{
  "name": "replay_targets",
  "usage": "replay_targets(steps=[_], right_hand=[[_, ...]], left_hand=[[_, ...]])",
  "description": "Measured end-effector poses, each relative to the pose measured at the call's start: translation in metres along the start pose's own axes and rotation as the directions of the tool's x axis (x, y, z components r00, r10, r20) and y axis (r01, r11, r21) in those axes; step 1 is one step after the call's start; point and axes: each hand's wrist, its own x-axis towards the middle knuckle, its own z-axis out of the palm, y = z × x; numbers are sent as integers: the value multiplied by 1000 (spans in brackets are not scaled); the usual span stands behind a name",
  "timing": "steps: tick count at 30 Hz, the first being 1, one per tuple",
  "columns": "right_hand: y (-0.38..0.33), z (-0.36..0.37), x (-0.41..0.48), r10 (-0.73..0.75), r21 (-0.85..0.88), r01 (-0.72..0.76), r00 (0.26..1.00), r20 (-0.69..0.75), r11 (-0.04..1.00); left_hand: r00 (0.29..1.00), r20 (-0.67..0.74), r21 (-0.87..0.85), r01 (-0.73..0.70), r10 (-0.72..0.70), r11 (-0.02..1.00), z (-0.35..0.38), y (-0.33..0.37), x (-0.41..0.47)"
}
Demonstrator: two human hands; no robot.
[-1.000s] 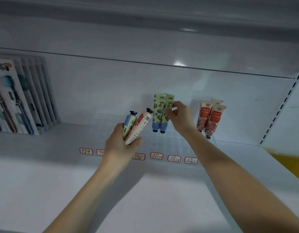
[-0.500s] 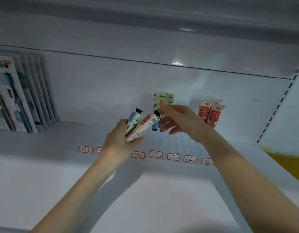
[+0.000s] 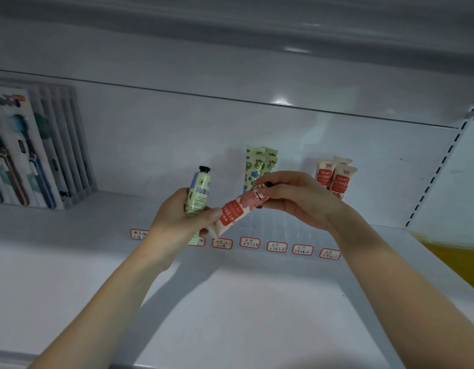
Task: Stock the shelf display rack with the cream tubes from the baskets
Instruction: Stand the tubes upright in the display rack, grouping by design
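Red cream tube (image 3: 231, 213): my right hand (image 3: 305, 201) pinches its cap end; my left hand (image 3: 174, 222) grips its tail and a green tube (image 3: 199, 194).

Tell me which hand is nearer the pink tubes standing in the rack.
Right. The right hand is just left of the pink tubes; the left hand lies much farther left.

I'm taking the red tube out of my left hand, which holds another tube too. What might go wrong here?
One: your left hand grips both the red tube and the blue and green tube; the right hand pinches the red one's cap end, and pulling it free may let the other slip and drop. Two: the right hand is close before the floral tubes standing in the rack; a bump might tip them.
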Motion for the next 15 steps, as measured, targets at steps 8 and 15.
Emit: replay_targets(steps=[8, 15], right_hand=[[12, 6, -8, 103, -564, -9, 986, 135, 826], [19, -14, -37, 69, -569, -45, 997, 20, 821]], left_hand=[[991, -33, 136, -128, 133, 982, 2, 7, 3], [976, -19, 184, -208, 215, 961, 29, 0, 1]])
